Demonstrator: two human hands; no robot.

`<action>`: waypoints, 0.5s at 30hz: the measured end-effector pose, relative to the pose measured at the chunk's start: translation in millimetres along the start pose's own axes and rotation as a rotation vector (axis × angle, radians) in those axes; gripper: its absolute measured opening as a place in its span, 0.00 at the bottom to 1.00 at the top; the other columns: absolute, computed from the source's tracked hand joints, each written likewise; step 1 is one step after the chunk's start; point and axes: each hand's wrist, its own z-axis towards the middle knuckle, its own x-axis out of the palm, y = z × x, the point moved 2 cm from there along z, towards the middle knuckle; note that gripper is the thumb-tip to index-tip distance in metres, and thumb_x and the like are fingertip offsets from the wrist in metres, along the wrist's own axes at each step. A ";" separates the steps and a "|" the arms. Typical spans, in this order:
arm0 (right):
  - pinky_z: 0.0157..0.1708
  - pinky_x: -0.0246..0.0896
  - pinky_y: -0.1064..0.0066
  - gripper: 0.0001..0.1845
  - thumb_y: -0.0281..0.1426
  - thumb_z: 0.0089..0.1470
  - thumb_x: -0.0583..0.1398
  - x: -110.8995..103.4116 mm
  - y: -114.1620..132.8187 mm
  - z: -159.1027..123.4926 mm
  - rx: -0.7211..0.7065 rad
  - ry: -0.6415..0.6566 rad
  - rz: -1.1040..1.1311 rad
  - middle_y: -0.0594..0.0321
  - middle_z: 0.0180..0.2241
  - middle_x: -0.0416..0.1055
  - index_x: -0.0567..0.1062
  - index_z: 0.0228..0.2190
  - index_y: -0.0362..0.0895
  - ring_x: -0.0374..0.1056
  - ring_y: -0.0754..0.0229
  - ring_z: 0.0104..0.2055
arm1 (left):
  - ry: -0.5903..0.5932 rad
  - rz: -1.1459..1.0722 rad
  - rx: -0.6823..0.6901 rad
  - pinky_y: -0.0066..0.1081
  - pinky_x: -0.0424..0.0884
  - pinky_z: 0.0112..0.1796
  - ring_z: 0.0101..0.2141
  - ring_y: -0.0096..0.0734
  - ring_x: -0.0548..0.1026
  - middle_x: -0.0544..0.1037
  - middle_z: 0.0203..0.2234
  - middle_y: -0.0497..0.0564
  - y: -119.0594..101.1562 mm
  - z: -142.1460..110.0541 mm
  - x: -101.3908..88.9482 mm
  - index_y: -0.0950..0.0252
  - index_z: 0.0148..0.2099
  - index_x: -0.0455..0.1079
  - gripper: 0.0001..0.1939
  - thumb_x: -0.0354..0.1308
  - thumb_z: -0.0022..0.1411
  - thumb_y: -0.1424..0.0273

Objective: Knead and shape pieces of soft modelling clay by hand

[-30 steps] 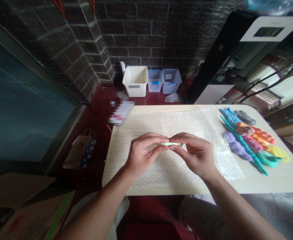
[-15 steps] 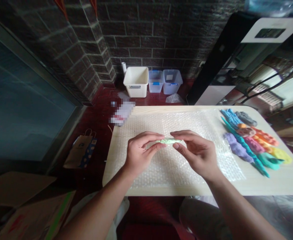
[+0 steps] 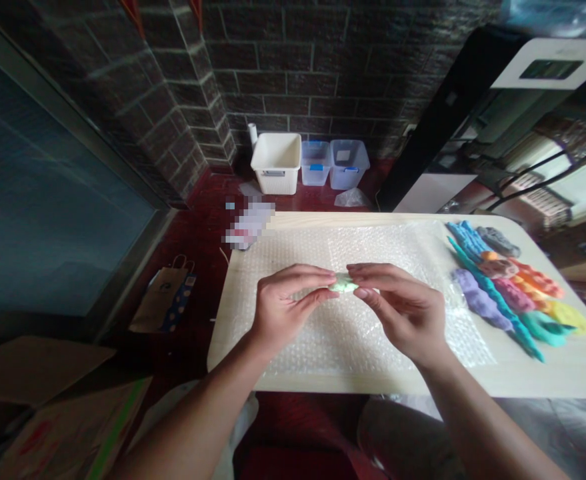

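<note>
A small pale green lump [image 3: 343, 283], which looks like modelling clay, is held up over the table between both hands. My left hand [image 3: 287, 300] pinches its left end with thumb and fingertips. At the opposite end, the thumb and fingers of my right hand [image 3: 405, 307] close on it. Below them lies a sheet of bubble wrap [image 3: 313, 340]. To the right is a group of coloured clay-like pieces, among them a purple one [image 3: 480, 300], a long teal one [image 3: 513, 320], a blue one [image 3: 467, 237] and a yellow one [image 3: 570, 317].
The pale wooden table [image 3: 563, 380] has rounded corners. A blurred-out item [image 3: 250, 223] is at its far left corner. Beyond stand a cream bin [image 3: 277, 167] and two clear tubs [image 3: 347, 167]. A paper bag [image 3: 160, 300] and an open cardboard box [image 3: 73, 427] are at left.
My right hand's thumb and fingers have closed onto the right end of the pale green lump, where they were more apart. Less of the lump shows. The whole view has shifted slightly.
</note>
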 end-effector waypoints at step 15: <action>0.45 0.74 0.56 0.17 0.19 0.59 0.67 6.5 12.7 0.5 -0.099 0.084 -0.056 0.59 0.41 0.81 0.84 0.45 0.51 0.78 0.52 0.45 | 0.089 0.232 0.176 0.35 0.82 0.43 0.41 0.33 0.83 0.85 0.39 0.53 -9.9 -1.0 3.9 0.62 0.47 0.81 0.07 0.66 0.68 0.76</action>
